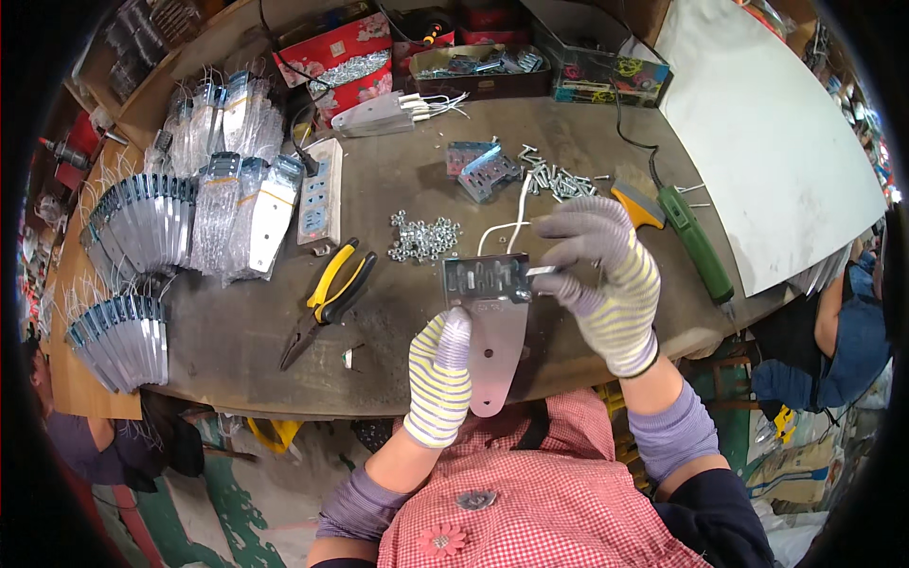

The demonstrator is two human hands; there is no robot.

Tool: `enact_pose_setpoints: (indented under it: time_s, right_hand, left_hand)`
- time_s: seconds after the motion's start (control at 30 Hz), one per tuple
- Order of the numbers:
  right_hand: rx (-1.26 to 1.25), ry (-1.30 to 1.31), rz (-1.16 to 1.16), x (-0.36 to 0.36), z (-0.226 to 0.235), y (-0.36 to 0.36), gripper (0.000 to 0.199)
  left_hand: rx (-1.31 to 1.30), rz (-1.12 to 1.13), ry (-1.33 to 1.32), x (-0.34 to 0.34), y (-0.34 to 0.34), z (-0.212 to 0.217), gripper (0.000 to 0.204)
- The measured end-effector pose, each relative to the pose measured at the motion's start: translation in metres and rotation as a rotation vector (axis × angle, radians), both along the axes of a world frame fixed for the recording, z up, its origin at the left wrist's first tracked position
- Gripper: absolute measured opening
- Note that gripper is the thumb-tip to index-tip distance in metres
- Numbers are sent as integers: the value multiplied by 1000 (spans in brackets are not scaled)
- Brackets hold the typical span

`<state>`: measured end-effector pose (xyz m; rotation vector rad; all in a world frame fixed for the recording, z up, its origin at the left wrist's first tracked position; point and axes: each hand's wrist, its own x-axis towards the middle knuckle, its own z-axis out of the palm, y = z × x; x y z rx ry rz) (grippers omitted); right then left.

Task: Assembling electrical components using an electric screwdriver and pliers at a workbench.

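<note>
My left hand (440,379), in a striped work glove, closes its thumb over the left edge of a tapered metal plate (497,355). The plate has a hole in it and points toward me. Across its far end lies a dark slotted bracket (485,277), from which white wires (516,227) run away. At the bracket's right end, my gloved right hand (611,284) pinches a small whitish piece (542,271) between thumb and fingertip. Whether that piece touches the bracket I cannot tell. Beyond the plate sit loose nuts (423,237), screws (563,180) and more slotted brackets (485,168).
Pliers (327,298) with yellow-black handles lie left of my hands. A green electric screwdriver (696,241) and an orange-handled tool (639,204) lie right, by a white sheet (767,133). Bundled plates (142,227) and a power strip (321,194) stand left; boxes (483,80) line the back.
</note>
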<state>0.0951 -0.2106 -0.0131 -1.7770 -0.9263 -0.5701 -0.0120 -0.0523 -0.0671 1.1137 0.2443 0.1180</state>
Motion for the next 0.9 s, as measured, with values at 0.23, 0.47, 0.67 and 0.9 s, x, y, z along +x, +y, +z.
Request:
enact_pose_setpoints:
  time_s: [0.23,0.47,0.67,0.9]
  right_hand:
    - [-331,-191,69,-11,2,29,25]
    - [-369,-385,31,-19,2,35,14]
    - [-311,-264,181,-6,-9,34,15]
    - [-373,-335,-173,-30,26,-5,27]
  left_hand:
    - [229,127,-76,-6,-11,-9,31]
    - [248,-7,-116,-9,-7,-17,33]
    - [284,48,-131,-6,-10,-10,26]
    - [87,-67,0,-16,7,13,44]
